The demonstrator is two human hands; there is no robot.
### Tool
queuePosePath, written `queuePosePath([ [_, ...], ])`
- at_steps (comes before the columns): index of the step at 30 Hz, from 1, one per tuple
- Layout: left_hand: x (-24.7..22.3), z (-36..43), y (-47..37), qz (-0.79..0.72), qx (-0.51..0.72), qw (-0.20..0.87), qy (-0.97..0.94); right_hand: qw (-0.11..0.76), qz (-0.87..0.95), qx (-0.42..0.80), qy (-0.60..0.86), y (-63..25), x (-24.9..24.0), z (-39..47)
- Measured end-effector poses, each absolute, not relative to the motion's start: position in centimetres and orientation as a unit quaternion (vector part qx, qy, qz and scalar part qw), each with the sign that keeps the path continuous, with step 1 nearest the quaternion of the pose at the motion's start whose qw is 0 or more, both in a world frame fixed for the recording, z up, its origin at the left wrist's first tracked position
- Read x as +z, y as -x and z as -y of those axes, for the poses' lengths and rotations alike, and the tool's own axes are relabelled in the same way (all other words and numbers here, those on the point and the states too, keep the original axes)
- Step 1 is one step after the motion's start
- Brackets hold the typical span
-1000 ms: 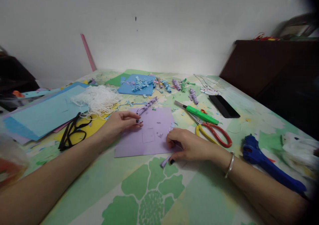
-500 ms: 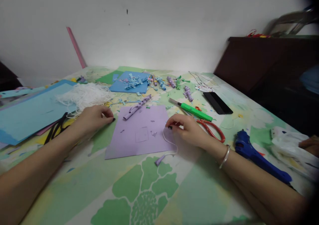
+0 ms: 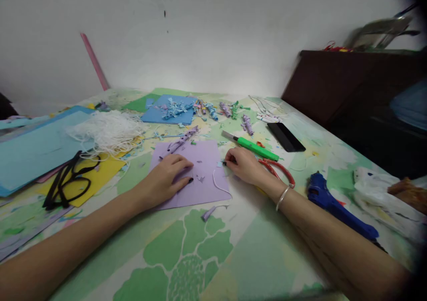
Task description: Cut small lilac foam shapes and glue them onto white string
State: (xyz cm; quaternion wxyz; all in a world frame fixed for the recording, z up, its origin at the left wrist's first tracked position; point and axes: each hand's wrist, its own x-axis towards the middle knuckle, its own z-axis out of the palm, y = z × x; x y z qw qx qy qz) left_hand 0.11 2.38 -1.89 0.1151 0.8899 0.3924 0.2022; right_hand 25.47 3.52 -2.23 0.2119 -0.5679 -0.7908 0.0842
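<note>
My left hand (image 3: 171, 178) rests over the purple paper sheet (image 3: 208, 192), thumb and index finger apart, holding nothing. Behind its fingers lies a rolled purple paper tube (image 3: 183, 141) on the sheet's far edge. At the sheet's right edge, my right hand (image 3: 245, 164) has its fingers pinched together. A small pale paper scrap (image 3: 219, 163) shows at its thumb tip; whether it is held I cannot tell. A white string (image 3: 216, 184) curves from near there over the sheet to a small purple paper cone (image 3: 208, 212) on the tablecloth.
Beyond my right hand lie a green utility knife (image 3: 256, 148), red-handled scissors (image 3: 282, 170) and a black phone (image 3: 286, 136). A blue glue gun (image 3: 338, 205) lies right, near another person's hand (image 3: 407, 190). Glasses (image 3: 68, 183) and a white string heap (image 3: 106, 132) lie left.
My left hand has moved right onto the purple sheet, uncovering the glasses and yellow paper. My right hand has drawn slightly away from the string, which now lies loose beside it.
</note>
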Motion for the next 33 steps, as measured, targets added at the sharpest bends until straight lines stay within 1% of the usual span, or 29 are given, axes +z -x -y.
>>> queuePosePath([
  [7, -1.4, -3.1, 0.8, -0.471, 0.208, 0.223, -0.828, 0.254, 0.761, 0.057, 0.594, -25.9, -1.4, -3.3],
  [10, -1.3, -3.0, 0.7, -0.484, 0.218, 0.236, -0.814, 0.254, 0.775, 0.062, 0.576, -25.2, -1.0, -2.2],
  [13, -1.2, -2.9, 0.6, -0.482, 0.208, 0.229, -0.819, 0.222, 0.807, 0.108, 0.536, -23.8, -0.9, -0.4],
  [16, -1.1, -3.0, 0.5, -0.465, 0.186, 0.259, -0.826, 0.200, 0.822, 0.155, 0.510, -22.6, -1.0, 1.1],
  [20, -1.1, -3.0, 0.6, -0.463, 0.195, 0.304, -0.809, 0.210, 0.817, 0.209, 0.495, -22.1, -0.8, 1.7],
  [25, -1.1, -3.1, 0.7, -0.487, 0.203, 0.353, -0.773, 0.306, 0.759, 0.266, 0.509, -22.6, -0.2, 0.9],
  [28, -1.0, -3.1, 0.9, -0.493, 0.214, 0.355, -0.765, 0.436, 0.660, 0.376, 0.483, -22.9, -0.1, 0.2],
  [30, -0.9, -3.1, 1.0, -0.481, 0.213, 0.332, -0.783, 0.501, 0.589, 0.443, 0.454, -23.1, -0.3, -0.3],
  [31, -0.8, -3.1, 1.1, -0.470, 0.206, 0.320, -0.796, 0.512, 0.571, 0.461, 0.446, -23.3, -0.4, -0.5],
  [33, -0.8, -3.1, 1.2, -0.450, 0.177, 0.310, -0.819, 0.503, 0.572, 0.470, 0.446, -23.5, -0.5, -0.7],
])
